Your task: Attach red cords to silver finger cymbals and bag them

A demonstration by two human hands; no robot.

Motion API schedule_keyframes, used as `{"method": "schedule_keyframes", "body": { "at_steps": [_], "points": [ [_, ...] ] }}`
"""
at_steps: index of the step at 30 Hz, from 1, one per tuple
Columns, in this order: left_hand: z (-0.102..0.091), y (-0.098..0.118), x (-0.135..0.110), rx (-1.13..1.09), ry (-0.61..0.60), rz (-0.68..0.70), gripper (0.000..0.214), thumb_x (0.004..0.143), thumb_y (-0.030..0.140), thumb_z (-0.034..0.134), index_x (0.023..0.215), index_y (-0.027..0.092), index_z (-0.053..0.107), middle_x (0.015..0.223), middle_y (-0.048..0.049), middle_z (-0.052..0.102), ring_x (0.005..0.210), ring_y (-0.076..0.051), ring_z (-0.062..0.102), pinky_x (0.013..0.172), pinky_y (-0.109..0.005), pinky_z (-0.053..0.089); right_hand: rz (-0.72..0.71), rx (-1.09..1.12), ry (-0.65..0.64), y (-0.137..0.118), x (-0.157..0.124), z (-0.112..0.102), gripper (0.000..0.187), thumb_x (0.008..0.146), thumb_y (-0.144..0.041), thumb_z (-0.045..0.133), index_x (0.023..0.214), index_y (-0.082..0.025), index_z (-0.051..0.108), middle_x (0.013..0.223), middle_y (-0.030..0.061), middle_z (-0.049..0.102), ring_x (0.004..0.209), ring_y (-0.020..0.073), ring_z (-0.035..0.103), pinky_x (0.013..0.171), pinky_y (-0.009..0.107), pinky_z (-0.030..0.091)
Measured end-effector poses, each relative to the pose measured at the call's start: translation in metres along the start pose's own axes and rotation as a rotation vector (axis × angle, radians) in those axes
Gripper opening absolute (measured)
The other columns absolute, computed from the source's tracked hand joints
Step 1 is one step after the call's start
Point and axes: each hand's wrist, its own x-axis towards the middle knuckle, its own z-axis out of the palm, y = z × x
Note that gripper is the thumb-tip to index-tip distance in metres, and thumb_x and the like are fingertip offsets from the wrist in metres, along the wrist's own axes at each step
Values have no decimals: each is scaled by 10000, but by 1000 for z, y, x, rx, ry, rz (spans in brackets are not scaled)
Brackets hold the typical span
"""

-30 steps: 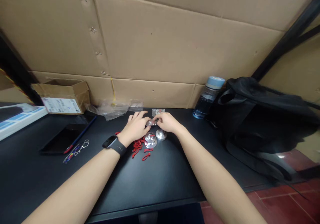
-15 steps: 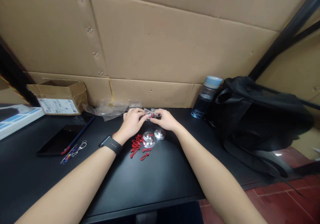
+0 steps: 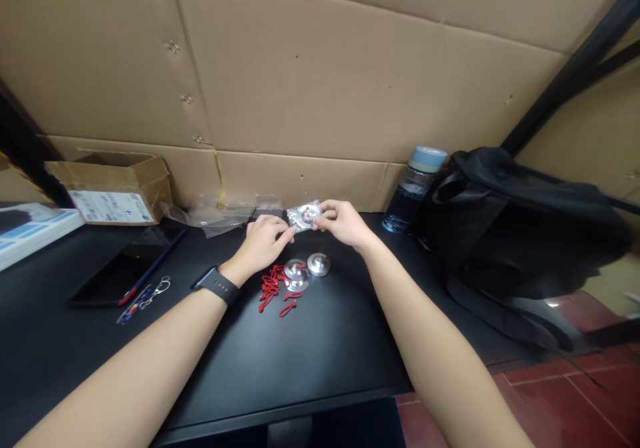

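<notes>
Both hands hold a small clear plastic bag (image 3: 303, 216) with a silver metal disc and a bit of red inside, lifted just above the black table (image 3: 320, 355). My left hand (image 3: 264, 240), with a black watch on its wrist, pinches the bag's left edge. My right hand (image 3: 343, 223) pinches its right edge. Below the bag two silver dome-shaped metal pieces (image 3: 306, 269) lie on the table, next to a small heap of red cord loops (image 3: 274, 289).
Empty clear bags (image 3: 220, 212) lie by the cardboard wall. A cardboard box (image 3: 113, 188), a phone (image 3: 123, 273), a pen and a key lanyard (image 3: 143, 297) are at the left. A water bottle (image 3: 414, 189) and a black backpack (image 3: 520, 235) stand at the right.
Both hands have lifted the small bag off the table and raised it slightly towards the wall. The view has shifted a little to the right.
</notes>
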Motion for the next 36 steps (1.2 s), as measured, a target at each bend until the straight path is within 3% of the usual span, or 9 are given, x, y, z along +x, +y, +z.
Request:
{"method": "schedule_keyframes", "body": {
  "at_steps": [7,9,13,17,20,23,26,31,36],
  "points": [
    [1,3,-1,42,-25,53,370,1001,422,495,810,242,756,1076,-30,748,1134,-276,561,990,-456,371,243,-301,-280,-2,-14,-59,108,801,-81,664,882,-144,699,701,24,740,632,129,634,614,218,470],
    [0,2,-1,67,7,30,351,990,422,505,824,239,754,1082,-35,750,1132,-284,567,975,-459,385,389,-513,-236,6,-18,-75,145,765,-40,643,831,-153,707,696,21,739,637,131,639,607,210,464],
    [-4,-6,-3,77,27,-17,363,982,412,490,794,221,735,1048,-53,754,1063,-274,617,966,-431,428,479,-679,-68,23,-32,-95,167,744,-24,620,824,-137,714,750,63,754,674,154,659,622,229,461],
    [-10,-9,-11,-42,-79,35,341,996,410,457,942,221,736,1025,-58,757,975,-232,679,909,-353,483,533,-828,96,33,-47,-91,322,703,-105,740,1015,-182,736,938,99,773,870,232,707,780,316,493],
    [-14,-2,-17,-82,-113,81,333,1002,422,462,1009,227,732,1073,-56,751,1003,-226,685,921,-340,493,515,-911,220,34,-51,-75,409,771,-184,733,1174,-240,693,1142,126,735,1104,298,673,965,458,441],
    [-17,10,-21,-85,-146,144,327,1000,423,486,1069,224,735,1115,-67,745,1035,-227,682,944,-338,497,474,-965,333,28,-48,-59,420,855,-250,674,1270,-204,642,1290,199,649,1225,343,603,1026,530,382],
    [-16,25,-23,-96,-259,254,315,997,404,520,1169,244,729,1178,-64,731,1087,-219,670,982,-323,487,386,-969,340,25,-43,-51,375,904,-307,632,1268,-217,645,1343,185,617,1238,315,589,998,463,418],
    [-15,43,-27,-79,-325,295,306,1014,376,505,1170,258,740,1128,-61,734,1031,-201,681,933,-284,493,333,-916,197,27,-37,-52,151,798,-272,752,942,-225,748,1033,87,751,984,253,694,867,363,476],
    [-28,34,-25,28,-328,267,303,1008,377,507,1168,254,733,1121,-70,730,1023,-221,684,915,-304,498,156,-841,214,8,-40,-53,174,893,-268,642,1029,-216,736,1050,71,755,945,199,683,818,290,485]
  ]
}}
